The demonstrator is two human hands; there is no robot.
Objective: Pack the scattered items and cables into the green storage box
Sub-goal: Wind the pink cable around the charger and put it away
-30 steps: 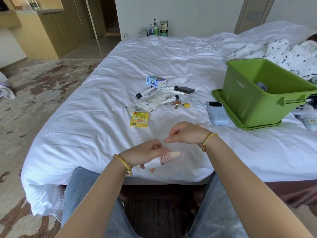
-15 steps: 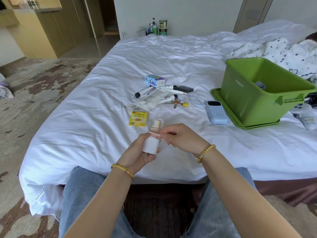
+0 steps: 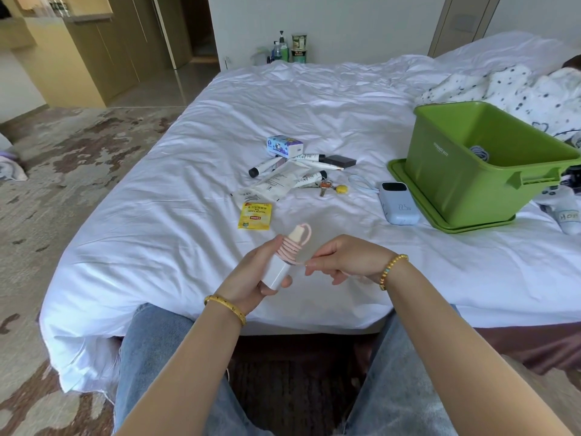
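My left hand [image 3: 251, 278] grips a white charger plug [image 3: 278, 270], held upright over the bed's near edge. A pink cable [image 3: 294, 247] is coiled around the plug's upper half. My right hand [image 3: 342, 259] pinches the cable's loose end just right of the plug. The green storage box [image 3: 456, 171] stands open on its lid at the right, with a coiled cable [image 3: 479, 151] inside. A pale blue power bank [image 3: 398, 206] lies beside the box. Scattered mid-bed are a yellow tea sachet [image 3: 255, 215], keys [image 3: 330, 186], several tubes [image 3: 267, 166], a tissue pack [image 3: 284, 145] and a black case [image 3: 339, 160].
A white game controller [image 3: 566, 212] lies right of the box, and a spotted blanket [image 3: 518, 86] is bunched behind it. Bottles [image 3: 284, 48] stand beyond the far side of the bed. My knees in jeans are against the bed's near edge.
My left hand turned the plug from lying sideways to upright and raised it. My right hand came down beside it and now draws the cable end out to the right.
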